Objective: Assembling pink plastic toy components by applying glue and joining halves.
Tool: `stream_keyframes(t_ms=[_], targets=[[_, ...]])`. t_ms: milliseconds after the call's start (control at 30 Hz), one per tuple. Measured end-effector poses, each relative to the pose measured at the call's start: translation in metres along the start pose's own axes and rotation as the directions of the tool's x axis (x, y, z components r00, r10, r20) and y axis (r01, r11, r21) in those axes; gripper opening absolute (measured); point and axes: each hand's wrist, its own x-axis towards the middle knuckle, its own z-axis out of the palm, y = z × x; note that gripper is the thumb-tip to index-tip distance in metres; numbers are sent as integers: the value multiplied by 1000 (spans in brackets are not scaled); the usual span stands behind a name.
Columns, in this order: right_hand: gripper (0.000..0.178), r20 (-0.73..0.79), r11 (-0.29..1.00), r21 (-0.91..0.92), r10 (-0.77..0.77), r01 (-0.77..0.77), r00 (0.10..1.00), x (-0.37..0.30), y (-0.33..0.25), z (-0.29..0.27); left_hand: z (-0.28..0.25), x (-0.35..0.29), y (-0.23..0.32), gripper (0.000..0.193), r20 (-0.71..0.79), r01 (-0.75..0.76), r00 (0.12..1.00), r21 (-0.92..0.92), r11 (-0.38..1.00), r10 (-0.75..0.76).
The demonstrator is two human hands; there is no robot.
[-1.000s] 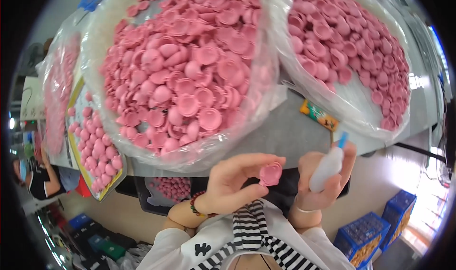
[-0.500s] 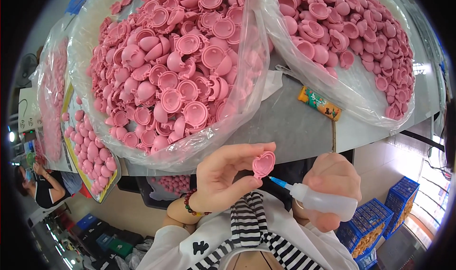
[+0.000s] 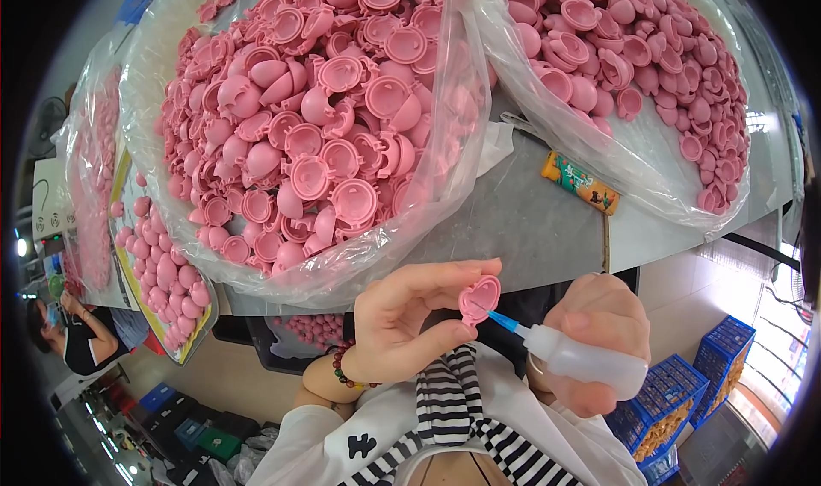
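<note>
Between thumb and fingertips, my left hand (image 3: 406, 319) holds a small pink plastic half-shell (image 3: 480, 299), its hollow side facing up and toward me. My right hand (image 3: 603, 324) is wrapped round a translucent white squeeze bottle (image 3: 590, 362) with a blue needle tip (image 3: 506, 322). The thin needle reaches over the rim into the hollow of the shell. Whether any liquid comes out is too small to tell. Just beyond my hands, a large clear plastic bag (image 3: 376, 264) lies open on the table, heaped with similar pink shells (image 3: 310, 178).
A second open bag of pink pieces (image 3: 629, 50) lies at the right. Between the bags is an orange and green wrapped tube (image 3: 580, 182) on the grey table (image 3: 539, 238). A yellow-edged tray (image 3: 184, 341) of pink pieces stands left. Blue crates (image 3: 658, 409) stand lower right; another person (image 3: 81, 332) sits far left.
The needle tip has moved from just outside the half-shell into its hollow. My left hand and the shell have shifted only slightly.
</note>
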Motion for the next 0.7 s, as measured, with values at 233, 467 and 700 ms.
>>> stream_keyframes(t_ms=[233,467,700], targets=[[63,25,999,18,33,-34,999,-2,3,2,0,-1,0,43,-28,-2,1000,-18,1000,2],[63,3,998,-29,65,-65,998,-3,1,2,-1,-2,1,43,-57,-13,998,19,1000,14],[62,65,997,-19,76,-75,995,-5,3,-3,4,-3,3,42,-92,-109,983,388,915,156]])
